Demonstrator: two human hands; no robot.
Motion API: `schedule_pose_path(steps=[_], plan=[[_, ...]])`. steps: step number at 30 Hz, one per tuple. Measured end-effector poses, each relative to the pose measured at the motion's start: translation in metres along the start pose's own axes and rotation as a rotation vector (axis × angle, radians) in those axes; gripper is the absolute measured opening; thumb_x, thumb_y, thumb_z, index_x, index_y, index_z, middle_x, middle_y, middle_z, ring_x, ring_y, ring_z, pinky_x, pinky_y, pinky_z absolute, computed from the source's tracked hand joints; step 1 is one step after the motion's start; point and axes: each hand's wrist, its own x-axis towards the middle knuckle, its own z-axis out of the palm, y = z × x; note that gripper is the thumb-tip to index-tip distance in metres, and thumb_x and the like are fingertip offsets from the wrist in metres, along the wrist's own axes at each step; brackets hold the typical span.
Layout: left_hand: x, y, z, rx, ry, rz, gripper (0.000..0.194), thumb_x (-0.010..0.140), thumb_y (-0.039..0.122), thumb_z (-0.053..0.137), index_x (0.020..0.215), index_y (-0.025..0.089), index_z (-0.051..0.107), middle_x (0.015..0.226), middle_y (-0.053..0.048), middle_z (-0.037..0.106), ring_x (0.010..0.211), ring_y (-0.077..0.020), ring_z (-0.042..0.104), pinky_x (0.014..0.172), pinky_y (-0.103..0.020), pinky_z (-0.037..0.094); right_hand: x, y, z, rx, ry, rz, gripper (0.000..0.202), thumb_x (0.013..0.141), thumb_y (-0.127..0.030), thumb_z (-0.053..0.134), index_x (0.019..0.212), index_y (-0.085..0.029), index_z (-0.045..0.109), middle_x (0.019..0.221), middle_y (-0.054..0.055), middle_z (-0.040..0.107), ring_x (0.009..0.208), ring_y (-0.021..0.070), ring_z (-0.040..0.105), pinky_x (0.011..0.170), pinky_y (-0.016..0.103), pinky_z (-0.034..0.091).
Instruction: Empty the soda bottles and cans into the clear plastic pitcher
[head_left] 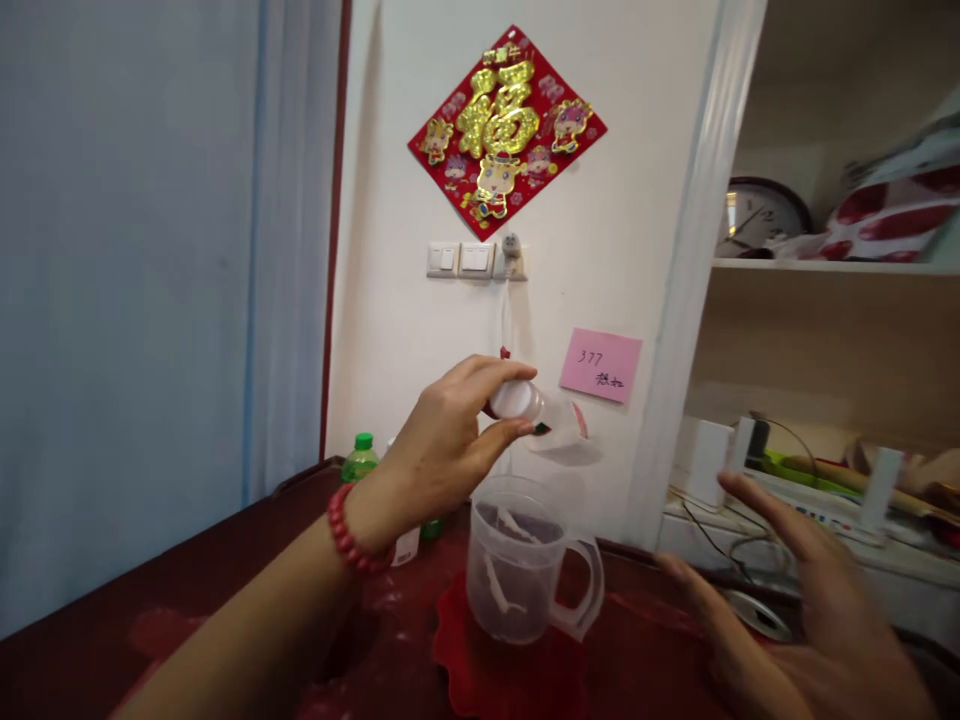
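Observation:
My left hand [431,445], with a red bead bracelet at the wrist, grips a small clear bottle [556,418] by its white-cap end. The bottle lies tilted sideways in the air, with bits of red and green on it. Below it stands a translucent plastic jug [517,595] with a handle on its right side. Pale strip-like shapes show in the jug; I cannot tell what they are. A red scalloped mat [517,685] lies under the jug. On the right, my right hand [817,620] is slightly blurred, fingers apart, holding nothing.
A green-capped bottle [361,455] stands behind my left forearm on the dark red table [247,590]. A round metal-rimmed object [757,615] is by my right hand. Shelves with a clock [765,215] and a white router-like device [705,465] are at right.

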Motion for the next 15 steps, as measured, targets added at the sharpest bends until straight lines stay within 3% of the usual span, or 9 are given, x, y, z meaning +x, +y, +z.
schedule_pose_path(steps=[5,7,10,15], plan=[[0.012,-0.057,0.011,0.147,-0.183,-0.204,0.035,0.09,0.016,0.067,0.125,0.016,0.064,0.12,-0.01,0.066,0.096,-0.0186,0.067,0.091,-0.033,0.055,-0.001,0.008,0.004,-0.005,0.075,0.06,0.07,0.089,-0.069,0.054,0.144,-0.027,0.053,0.135,0.012,0.059,0.123,0.0454,0.055,0.105,0.066,0.04],[0.011,-0.08,0.02,0.255,-0.287,-0.275,0.036,0.093,0.021,0.064,0.129,0.015,0.063,0.124,-0.011,0.066,0.103,-0.0219,0.067,0.096,-0.034,0.053,-0.001,0.011,0.005,-0.031,0.095,0.073,0.071,0.089,-0.072,0.051,0.143,-0.026,0.055,0.134,0.012,0.059,0.125,0.0468,0.053,0.104,0.068,0.039],[0.006,-0.109,0.038,0.345,-0.425,-0.31,0.038,0.094,0.023,0.061,0.131,0.014,0.063,0.127,-0.013,0.066,0.117,-0.0267,0.064,0.103,-0.034,0.048,0.0,0.015,0.006,-0.065,0.122,0.032,0.068,0.089,-0.07,0.052,0.143,-0.028,0.054,0.132,0.013,0.061,0.123,0.0461,0.055,0.105,0.068,0.039],[-0.005,-0.141,0.072,0.388,-0.589,-0.357,0.039,0.092,0.027,0.061,0.129,0.015,0.067,0.125,-0.016,0.069,0.116,-0.0299,0.066,0.099,-0.035,0.05,0.003,0.018,-0.001,-0.131,0.103,-0.052,0.054,0.094,-0.059,0.051,0.14,-0.03,0.055,0.132,0.012,0.061,0.125,0.043,0.054,0.106,0.065,0.038]])
